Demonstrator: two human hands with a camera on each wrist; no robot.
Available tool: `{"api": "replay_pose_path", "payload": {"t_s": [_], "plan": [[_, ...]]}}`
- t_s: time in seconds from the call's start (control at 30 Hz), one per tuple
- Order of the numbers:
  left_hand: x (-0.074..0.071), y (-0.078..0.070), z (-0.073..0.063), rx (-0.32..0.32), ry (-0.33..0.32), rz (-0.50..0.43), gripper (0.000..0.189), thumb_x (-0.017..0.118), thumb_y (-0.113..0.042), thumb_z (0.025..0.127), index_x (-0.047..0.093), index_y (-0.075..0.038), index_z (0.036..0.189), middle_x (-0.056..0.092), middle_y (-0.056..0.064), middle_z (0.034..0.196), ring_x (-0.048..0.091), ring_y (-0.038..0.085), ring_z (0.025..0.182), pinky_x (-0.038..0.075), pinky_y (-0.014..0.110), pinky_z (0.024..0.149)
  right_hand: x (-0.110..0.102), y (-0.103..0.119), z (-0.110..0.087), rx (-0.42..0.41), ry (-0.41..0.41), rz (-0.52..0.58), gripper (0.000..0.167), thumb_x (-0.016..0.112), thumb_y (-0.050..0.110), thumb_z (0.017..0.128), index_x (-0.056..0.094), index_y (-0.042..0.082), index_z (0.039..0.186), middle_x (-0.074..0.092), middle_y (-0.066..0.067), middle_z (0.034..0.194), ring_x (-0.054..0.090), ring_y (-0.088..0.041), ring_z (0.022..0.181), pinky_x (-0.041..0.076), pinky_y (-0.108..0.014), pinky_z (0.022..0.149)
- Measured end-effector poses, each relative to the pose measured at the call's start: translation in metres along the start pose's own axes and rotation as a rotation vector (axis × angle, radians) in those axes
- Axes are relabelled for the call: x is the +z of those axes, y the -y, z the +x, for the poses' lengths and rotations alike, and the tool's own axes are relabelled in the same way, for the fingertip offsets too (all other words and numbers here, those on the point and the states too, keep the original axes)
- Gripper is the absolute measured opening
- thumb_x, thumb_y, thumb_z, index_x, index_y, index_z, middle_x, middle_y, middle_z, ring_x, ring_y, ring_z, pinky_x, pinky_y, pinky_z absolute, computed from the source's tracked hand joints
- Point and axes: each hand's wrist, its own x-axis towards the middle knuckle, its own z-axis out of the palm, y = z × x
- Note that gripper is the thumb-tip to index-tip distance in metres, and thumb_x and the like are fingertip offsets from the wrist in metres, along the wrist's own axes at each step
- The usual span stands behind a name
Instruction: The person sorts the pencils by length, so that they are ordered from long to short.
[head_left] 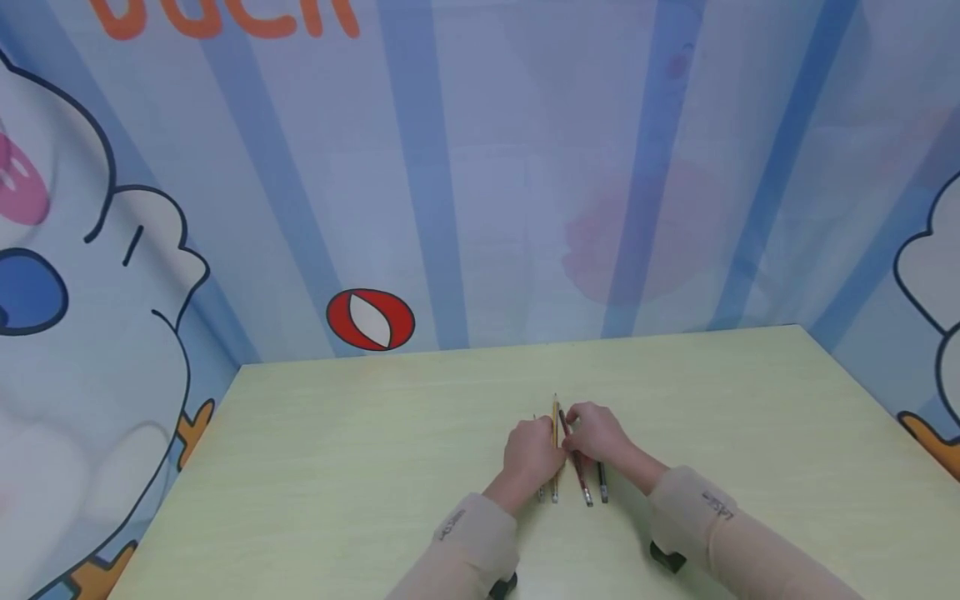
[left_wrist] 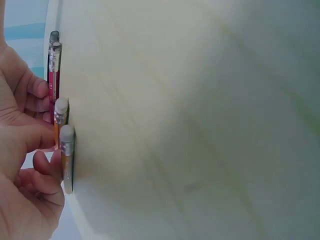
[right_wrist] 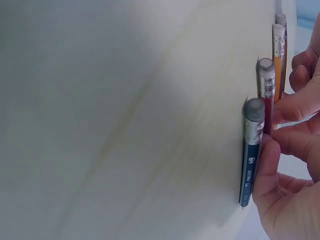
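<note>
Four pencils lie about midway between the left and right edges of the tabletop (head_left: 360, 467), tips toward its far edge, erasers toward the person. Inner pair: yellow pencil (head_left: 556, 425) and red pencil (head_left: 581, 476). The red one lies aslant, its front end close beside the yellow, its eraser swung toward the right edge. Risk: pushed further inward, that front end could ride over its neighbour and cross it.

Left hand (head_left: 531, 454): narrow, appears to hold the yellow pencil, thumb against it. Right hand (head_left: 600, 433): narrow, appears to hold the red. Full finger contact is hidden in both cases.

Outer pair: brownish pencil (left_wrist: 68, 172) on the left, dark blue pencil (right_wrist: 251, 160) on the right, each beside curled fingers. A knuckle nudging either could, in my judgement, roll it toward a side edge. The hands nearly meet; a collision there might knock the row askew. The loose sleeves (head_left: 474, 537) end behind the erasers; drawn forward, a cuff could drag one.
</note>
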Motion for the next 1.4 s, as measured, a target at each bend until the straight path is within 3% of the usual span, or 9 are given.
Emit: {"api": "replay_pose_path", "payload": {"t_s": [0.33, 0.43, 0.6, 0.73, 0.87, 1.07, 1.4], "plan": [[0.0, 0.001, -0.003, 0.007, -0.027, -0.055, 0.022, 0.064, -0.018, 0.072, 0.048, -0.011, 0.06, 0.045, -0.002, 0.051, 0.039, 0.009, 0.042, 0.029, 0.019, 0.037, 0.0, 0.002, -0.001, 0.027, -0.002, 0.028, 0.027, 0.061, 0.002, 0.073, 0.057, -0.003, 0.099, 0.059, -0.007, 0.063, 0.048, -0.008, 0.039, 0.041, -0.019, 0.038], [-0.004, 0.004, -0.004, 0.01, -0.062, -0.09, 0.015, 0.066, -0.02, 0.072, 0.06, -0.007, 0.071, 0.057, 0.001, 0.06, 0.04, 0.007, 0.043, 0.031, 0.018, 0.039, -0.002, 0.004, -0.003, 0.028, -0.017, 0.06, 0.031, 0.059, 0.003, 0.073, 0.055, -0.004, 0.103, 0.057, -0.006, 0.061, 0.048, -0.009, 0.04, 0.041, -0.02, 0.038], [-0.017, 0.012, -0.007, -0.007, -0.082, -0.191, 0.029, 0.065, -0.017, 0.071, 0.065, -0.005, 0.098, 0.067, 0.004, 0.078, 0.047, 0.006, 0.049, 0.036, 0.018, 0.044, -0.007, 0.006, -0.006, 0.013, -0.044, 0.134, 0.036, 0.057, 0.004, 0.075, 0.052, -0.005, 0.109, 0.055, -0.007, 0.06, 0.05, -0.012, 0.043, 0.044, -0.023, 0.042], [-0.025, 0.023, -0.009, -0.032, -0.061, -0.271, 0.029, 0.063, -0.015, 0.071, 0.064, -0.005, 0.098, 0.064, 0.0, 0.068, 0.05, 0.005, 0.05, 0.038, 0.018, 0.044, -0.011, 0.009, -0.009, -0.001, -0.054, 0.173, 0.037, 0.057, 0.005, 0.076, 0.051, -0.005, 0.111, 0.056, -0.007, 0.059, 0.05, -0.013, 0.042, 0.044, -0.024, 0.043], [-0.031, 0.033, -0.012, -0.016, -0.061, -0.314, 0.028, 0.062, -0.013, 0.072, 0.063, -0.004, 0.098, 0.061, -0.001, 0.063, 0.049, 0.005, 0.048, 0.038, 0.018, 0.043, -0.012, 0.011, -0.012, -0.015, -0.061, 0.212, 0.036, 0.056, 0.004, 0.076, 0.051, -0.005, 0.111, 0.057, -0.007, 0.06, 0.05, -0.012, 0.042, 0.045, -0.025, 0.043], [-0.044, 0.045, -0.022, 0.016, -0.06, -0.327, 0.028, 0.059, -0.011, 0.072, 0.062, -0.003, 0.099, 0.06, -0.002, 0.063, 0.049, 0.005, 0.049, 0.038, 0.019, 0.044, -0.014, 0.018, -0.02, -0.021, -0.053, 0.335, 0.033, 0.053, 0.0, 0.076, 0.051, -0.005, 0.108, 0.056, -0.007, 0.061, 0.051, -0.011, 0.044, 0.049, -0.027, 0.046], [-0.065, 0.072, -0.045, 0.046, -0.046, -0.344, 0.026, 0.057, -0.006, 0.072, 0.06, 0.0, 0.097, 0.061, 0.001, 0.072, 0.055, 0.005, 0.05, 0.037, 0.018, 0.046, -0.011, 0.026, -0.032, -0.08, 0.033, 0.545, 0.03, 0.051, -0.003, 0.078, 0.046, -0.006, 0.107, 0.054, -0.006, 0.066, 0.053, -0.013, 0.049, 0.051, -0.032, 0.051]]}}
